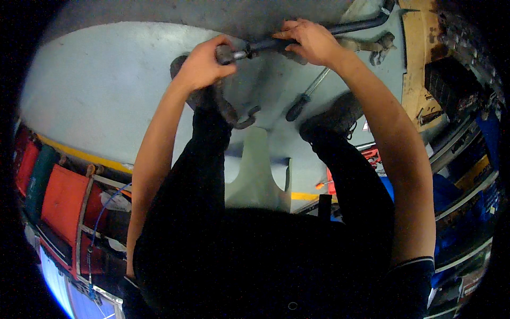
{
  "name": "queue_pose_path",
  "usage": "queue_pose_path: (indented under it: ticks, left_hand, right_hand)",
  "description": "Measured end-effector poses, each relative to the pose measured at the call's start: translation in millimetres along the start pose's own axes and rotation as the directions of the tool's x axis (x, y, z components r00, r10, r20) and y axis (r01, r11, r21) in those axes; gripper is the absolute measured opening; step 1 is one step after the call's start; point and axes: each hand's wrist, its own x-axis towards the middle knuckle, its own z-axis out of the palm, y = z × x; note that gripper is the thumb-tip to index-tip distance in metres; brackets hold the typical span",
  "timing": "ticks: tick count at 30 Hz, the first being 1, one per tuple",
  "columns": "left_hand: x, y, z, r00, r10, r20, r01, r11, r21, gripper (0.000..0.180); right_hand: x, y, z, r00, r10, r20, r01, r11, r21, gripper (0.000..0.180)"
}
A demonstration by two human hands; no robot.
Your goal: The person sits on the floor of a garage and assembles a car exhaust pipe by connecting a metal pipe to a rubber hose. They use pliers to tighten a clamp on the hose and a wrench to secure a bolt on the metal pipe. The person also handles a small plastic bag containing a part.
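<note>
My left hand (204,65) is closed round the knobby end of a long dark metal bar, with a short shiny rod (241,55) showing beside the fingers. Further right, my right hand (313,41) grips the dark metal bar (358,24) from above, thumb on the near side. The bar runs on to the upper right, where it bends. Below my left hand is a curved, hook-ended metal piece (243,121); whether it joins the bar I cannot tell. Between my shoes lies a tool with a dark handle (298,108) and a shiny shaft.
A crumpled greyish item (380,48) lies beyond my right hand, near a stained cardboard sheet (414,69). A black box (451,87) is at the right. Beneath me is a pale green seat (255,181). Red panels (64,194) and a cart stand behind on the left.
</note>
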Motion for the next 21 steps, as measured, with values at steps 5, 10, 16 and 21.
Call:
queue_pose_path:
  ticks: [5, 10, 16, 21]
  left_hand:
    - [-30, -1, -39, 0.999, -0.029, -0.037, 0.022, 0.987, -0.159, 0.040]
    - [-29, 20, -31, 0.992, 0.090, -0.088, -0.113, 0.947, -0.302, 0.038]
    - [-28, 53, -37, 0.987, 0.158, -0.028, -0.158, 0.933, -0.323, 0.037]
    - [-28, 63, -38, 0.970, 0.241, -0.019, -0.233, 0.912, -0.339, 0.038]
  right_hand:
    - [-1, 8, -1, 0.997, -0.061, -0.039, 0.064, 0.995, 0.081, 0.045]
    - [-7, -11, -15, 0.997, -0.054, -0.049, 0.060, 0.988, 0.139, 0.044]
    - [-21, -22, -50, 0.998, -0.051, -0.037, 0.056, 0.987, 0.152, 0.044]
    - [-30, -24, -58, 0.999, -0.025, 0.027, 0.019, 0.979, 0.202, 0.043]
